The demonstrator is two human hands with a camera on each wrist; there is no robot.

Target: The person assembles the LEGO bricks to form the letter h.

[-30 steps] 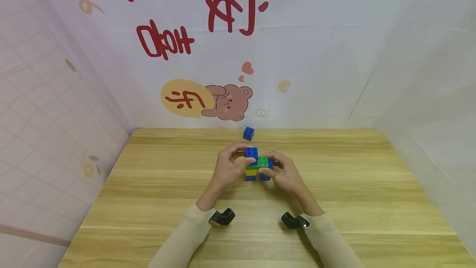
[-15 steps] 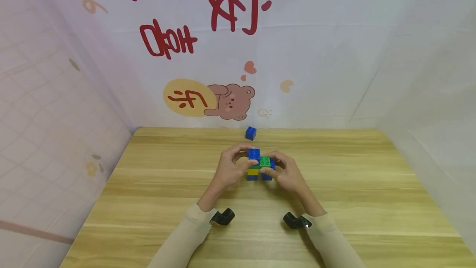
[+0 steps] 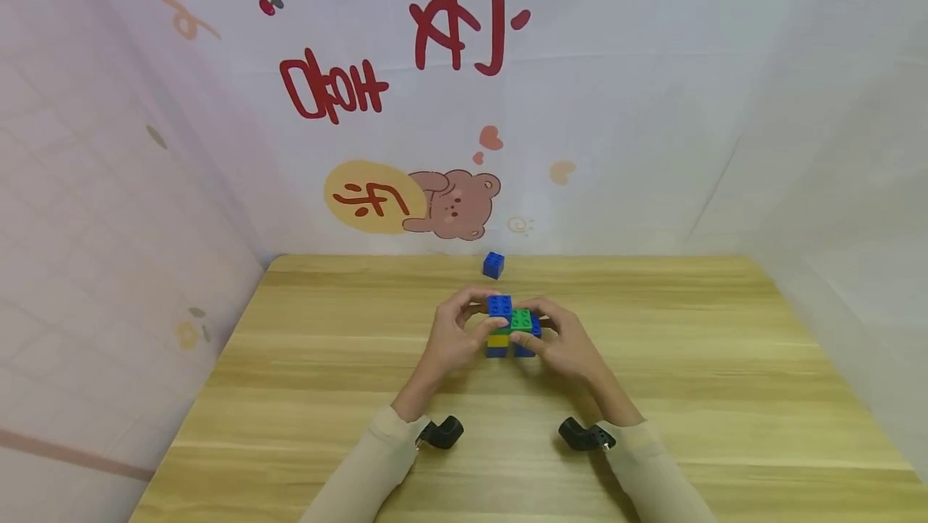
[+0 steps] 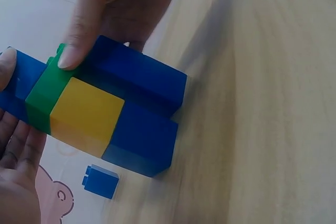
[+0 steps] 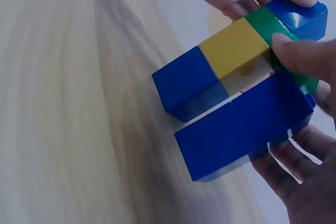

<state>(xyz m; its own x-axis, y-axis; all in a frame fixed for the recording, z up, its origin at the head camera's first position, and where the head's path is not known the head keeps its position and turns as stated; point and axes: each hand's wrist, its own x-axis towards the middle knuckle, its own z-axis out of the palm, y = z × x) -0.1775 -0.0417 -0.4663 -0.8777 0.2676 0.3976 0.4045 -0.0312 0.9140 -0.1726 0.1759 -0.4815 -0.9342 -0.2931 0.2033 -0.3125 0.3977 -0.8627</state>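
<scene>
A small structure of toy building bricks stands on the table. One column has a blue brick (image 4: 139, 145) at the bottom and a yellow brick (image 4: 86, 114) above it. Beside it is a column of two blue bricks (image 5: 244, 124), with a gap between the columns. A green brick (image 3: 521, 319) bridges both, and another blue brick (image 3: 499, 305) sits on its left end. My left hand (image 3: 453, 338) pinches that top blue brick between thumb and fingers. With its thumb on the green brick and fingers behind the blue column, my right hand (image 3: 569, 343) grips the structure's right side.
A loose blue brick (image 3: 494, 265) lies behind the structure, close to the table's back edge. The wooden table (image 3: 348, 297) meets a white printed backdrop (image 3: 623, 120). Each wrist carries a black camera mount (image 3: 442, 432) over a light sleeve.
The head view has shifted slightly, so everything appears a little further right and lower. Both hands keep their hold, and the bricks stand the same way relative to each other.
</scene>
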